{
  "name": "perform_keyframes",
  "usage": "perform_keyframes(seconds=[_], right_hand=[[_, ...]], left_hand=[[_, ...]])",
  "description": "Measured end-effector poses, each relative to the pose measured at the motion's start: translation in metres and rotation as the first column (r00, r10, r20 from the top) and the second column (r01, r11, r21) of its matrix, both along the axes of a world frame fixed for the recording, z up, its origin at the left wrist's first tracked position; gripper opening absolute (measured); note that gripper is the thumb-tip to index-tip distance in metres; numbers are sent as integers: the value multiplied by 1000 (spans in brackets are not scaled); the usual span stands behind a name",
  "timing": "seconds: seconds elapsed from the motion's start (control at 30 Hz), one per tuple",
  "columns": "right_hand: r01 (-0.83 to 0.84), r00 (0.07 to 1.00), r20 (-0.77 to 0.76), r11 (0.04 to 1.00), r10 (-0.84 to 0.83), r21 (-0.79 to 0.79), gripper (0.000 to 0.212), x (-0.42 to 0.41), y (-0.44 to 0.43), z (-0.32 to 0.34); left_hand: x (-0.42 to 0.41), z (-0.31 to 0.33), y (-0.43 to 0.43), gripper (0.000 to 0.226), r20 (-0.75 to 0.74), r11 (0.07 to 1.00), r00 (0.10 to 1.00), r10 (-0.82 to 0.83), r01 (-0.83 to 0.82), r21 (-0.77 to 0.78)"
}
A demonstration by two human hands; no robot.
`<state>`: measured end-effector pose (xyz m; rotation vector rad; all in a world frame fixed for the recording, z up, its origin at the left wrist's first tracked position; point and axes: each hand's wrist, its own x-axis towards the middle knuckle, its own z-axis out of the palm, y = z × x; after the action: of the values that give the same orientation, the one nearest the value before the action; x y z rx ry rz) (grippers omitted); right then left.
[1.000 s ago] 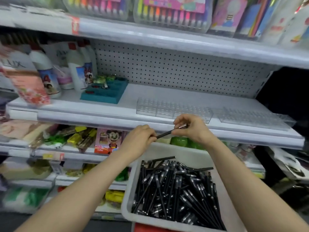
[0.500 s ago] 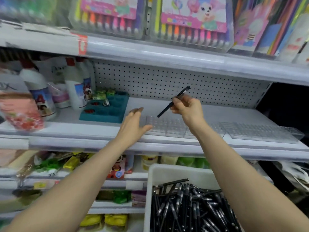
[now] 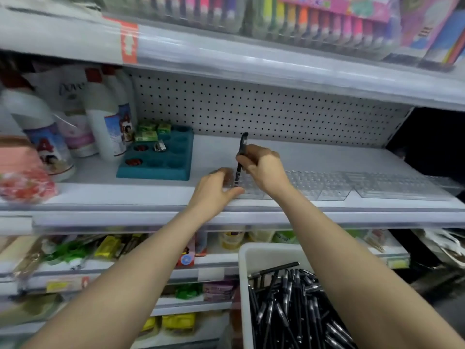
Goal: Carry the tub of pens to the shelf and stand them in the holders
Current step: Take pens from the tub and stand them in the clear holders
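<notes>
Right hand (image 3: 264, 170) pinches one slim black pen (image 3: 243, 144), upright, tip in the left end of the clear plastic holder (image 3: 314, 185) on the white metal shelf (image 3: 216, 152). Left hand (image 3: 214, 190) grasps that end. White plastic tub (image 3: 251, 258) of pens stands below.

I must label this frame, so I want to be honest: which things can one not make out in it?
Head view, pen in the right hand: its lower end is blurred beside the left hand, so whether it entered the clear holder is unknown.
Head view, left hand: fingers blurred; grip or touch unclear.
Head view, tub: cut off by the bottom edge.
</notes>
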<state>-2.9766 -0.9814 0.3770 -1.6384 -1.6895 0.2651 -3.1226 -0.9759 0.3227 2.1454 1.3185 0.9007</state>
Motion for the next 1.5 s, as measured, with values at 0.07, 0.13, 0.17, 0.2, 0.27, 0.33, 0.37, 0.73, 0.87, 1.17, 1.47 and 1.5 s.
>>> perform_keyframes(seconds=[0.07, 0.13, 0.17, 0.2, 0.27, 0.33, 0.37, 0.73, 0.87, 1.17, 1.47, 1.5], right_hand=[[12, 1000, -5, 1000, -12, -4, 13, 1, 1, -3], [19, 1000, -11, 1000, -19, -18, 13, 0, 3, -4], [15, 1000, -14, 1000, -15, -24, 14, 0, 3, -3], [6, 1000, -16, 1000, -7, -24, 16, 0, 1, -3], [-6, 1000, -6, 1000, 6, -4, 21, 2, -6, 0], [-1, 1000, -29, 1000, 2, 29, 25, 10, -20, 3], [12, 999, -47, 999, -10, 48, 24, 16, -27, 3], [-62, 981, 178, 993, 79, -101, 4, 91, -135, -82], [-83, 901, 405, 978, 155, -189, 11, 105, -154, -125], [-74, 673, 665, 924, 323, -375, 12, 95, -159, -157], [-89, 895, 331, 847, 299, -525, 11, 135, -155, -108], [-114, 918, 270, 845, 290, -523, 12, 139, -157, -98]], left_hand=[[0, -1, 0, 57, 1, 1000, 1000, 3, -3, 2], [0, -1, 0, 58, -8, 1000, 1000, 6, -6, -3], [0, -1, 0, 59, -14, 1000, 1000, 7, -7, -4], [0, 0, 0, 61, -21, 1000, 1000, 8, -8, -2], [0, 2, -2, 68, -32, 1000, 999, 13, -13, 19], [-1, 4, -9, 76, -8, 997, 999, 44, -43, 62], [-2, 4, -15, 74, 30, 992, 998, 61, -63, 106], [46, -63, -115, 35, -36, 935, 996, -78, 85, 343], [59, -95, -133, 51, -190, 959, 981, -29, 81, 271], [62, -100, -140, 56, -314, 968, 949, 3, 76, 238], [59, -84, -141, 32, -190, 980, 982, 1, 37, 196], [59, -79, -141, 33, -189, 982, 982, -4, 39, 184]])
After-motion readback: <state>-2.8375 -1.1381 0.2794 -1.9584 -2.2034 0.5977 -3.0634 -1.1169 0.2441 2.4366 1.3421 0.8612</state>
